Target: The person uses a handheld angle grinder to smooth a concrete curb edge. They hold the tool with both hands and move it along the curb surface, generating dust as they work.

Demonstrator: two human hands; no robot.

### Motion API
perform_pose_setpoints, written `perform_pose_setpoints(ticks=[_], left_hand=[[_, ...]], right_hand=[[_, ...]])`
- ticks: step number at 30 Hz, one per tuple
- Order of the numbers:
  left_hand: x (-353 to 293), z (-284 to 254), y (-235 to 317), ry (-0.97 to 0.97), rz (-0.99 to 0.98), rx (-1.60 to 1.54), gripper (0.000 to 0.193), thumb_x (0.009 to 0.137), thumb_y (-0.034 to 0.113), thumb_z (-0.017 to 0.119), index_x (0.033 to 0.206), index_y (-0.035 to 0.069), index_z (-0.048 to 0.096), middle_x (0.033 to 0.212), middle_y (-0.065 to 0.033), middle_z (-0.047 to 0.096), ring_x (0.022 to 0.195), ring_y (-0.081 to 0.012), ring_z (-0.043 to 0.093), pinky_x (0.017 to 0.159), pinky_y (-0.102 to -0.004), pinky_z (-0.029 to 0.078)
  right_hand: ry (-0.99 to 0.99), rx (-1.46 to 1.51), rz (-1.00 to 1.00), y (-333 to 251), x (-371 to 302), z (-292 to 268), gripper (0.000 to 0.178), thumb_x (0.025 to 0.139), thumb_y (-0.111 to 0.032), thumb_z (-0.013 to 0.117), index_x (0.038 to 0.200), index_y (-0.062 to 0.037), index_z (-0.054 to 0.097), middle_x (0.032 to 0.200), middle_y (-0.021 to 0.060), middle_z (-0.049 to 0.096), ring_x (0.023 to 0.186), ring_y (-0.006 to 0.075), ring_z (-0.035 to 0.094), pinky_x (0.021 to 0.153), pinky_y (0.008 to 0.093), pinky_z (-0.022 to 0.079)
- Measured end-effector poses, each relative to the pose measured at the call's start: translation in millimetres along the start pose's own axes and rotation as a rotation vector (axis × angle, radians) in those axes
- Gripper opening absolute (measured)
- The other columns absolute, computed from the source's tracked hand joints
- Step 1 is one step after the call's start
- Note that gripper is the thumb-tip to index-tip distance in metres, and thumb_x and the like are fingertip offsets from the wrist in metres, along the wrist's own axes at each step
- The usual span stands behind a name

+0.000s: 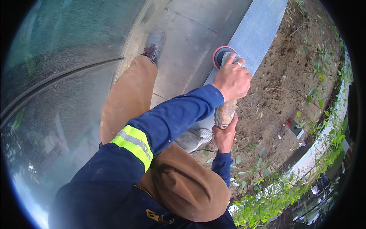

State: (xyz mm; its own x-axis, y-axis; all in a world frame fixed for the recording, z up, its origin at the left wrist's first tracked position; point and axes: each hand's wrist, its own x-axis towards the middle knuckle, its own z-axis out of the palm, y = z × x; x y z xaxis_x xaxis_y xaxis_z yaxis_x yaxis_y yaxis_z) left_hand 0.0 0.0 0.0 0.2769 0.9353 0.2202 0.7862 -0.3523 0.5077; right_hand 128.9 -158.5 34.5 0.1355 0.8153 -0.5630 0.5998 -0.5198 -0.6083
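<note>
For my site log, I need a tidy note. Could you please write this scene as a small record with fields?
Tool: handheld power tool with round, red-rimmed disc
Left hand: grips the tool near the disc
Right hand: holds its rear end
Surface: long grey ledge; disc at its left edge, contact unclear
Surroundings: soil right of ledge, paving left, green plants lower right

I see a long grey ledge [256, 34] running to the far right, the sander [228, 108] with its disc [218, 58] over the left edge.
</note>
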Motion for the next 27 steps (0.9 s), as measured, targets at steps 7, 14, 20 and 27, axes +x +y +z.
perform_pose_setpoints(ticks=[7,14,20,27], left_hand=[[-14,3,17,-0.040,0.024,-0.120,0.018,0.082,0.026,0.069,0.084,0.010,0.076,0.092,-0.0066,0.074,0.118,-0.0312,0.063,0.113,-0.0549,0.034],[-10,9,-22,0.240,0.112,-0.402,0.022,0.077,0.024,0.078,0.095,0.010,0.077,0.113,-0.0041,0.072,0.125,-0.0313,0.058,0.115,-0.0553,0.033],[-33,2,5,0.266,-0.162,-0.264,0.032,0.075,0.022,0.081,0.105,0.011,0.075,0.131,-0.0076,0.064,0.133,-0.0360,0.046,0.113,-0.0551,0.033],[-31,1,41,0.275,-0.360,-0.269,0.041,0.078,0.017,0.079,0.118,0.014,0.070,0.145,-0.0151,0.047,0.134,-0.0375,0.040,0.111,-0.0524,0.034]], right_hand=[[0.042,0.013,0.000,15,-18,-5,0.090,0.072,0.004,0.068,0.153,-0.0081,0.032,0.119,0.0241,0.069,0.111,0.0346,0.070,0.096,0.0422,0.053],[0.052,0.036,-0.033,6,-1,4,0.090,0.072,0.004,0.068,0.153,-0.0079,0.032,0.120,0.0247,0.069,0.112,0.0350,0.069,0.097,0.0422,0.053],[-0.002,0.030,0.045,8,-8,1,0.091,0.071,0.004,0.069,0.153,-0.0078,0.032,0.120,0.0268,0.069,0.114,0.0363,0.069,0.098,0.0426,0.052],[0.035,0.023,0.023,3,-6,2,0.091,0.073,0.002,0.072,0.154,-0.0078,0.031,0.121,0.0238,0.067,0.111,0.0332,0.068,0.097,0.0411,0.052]])
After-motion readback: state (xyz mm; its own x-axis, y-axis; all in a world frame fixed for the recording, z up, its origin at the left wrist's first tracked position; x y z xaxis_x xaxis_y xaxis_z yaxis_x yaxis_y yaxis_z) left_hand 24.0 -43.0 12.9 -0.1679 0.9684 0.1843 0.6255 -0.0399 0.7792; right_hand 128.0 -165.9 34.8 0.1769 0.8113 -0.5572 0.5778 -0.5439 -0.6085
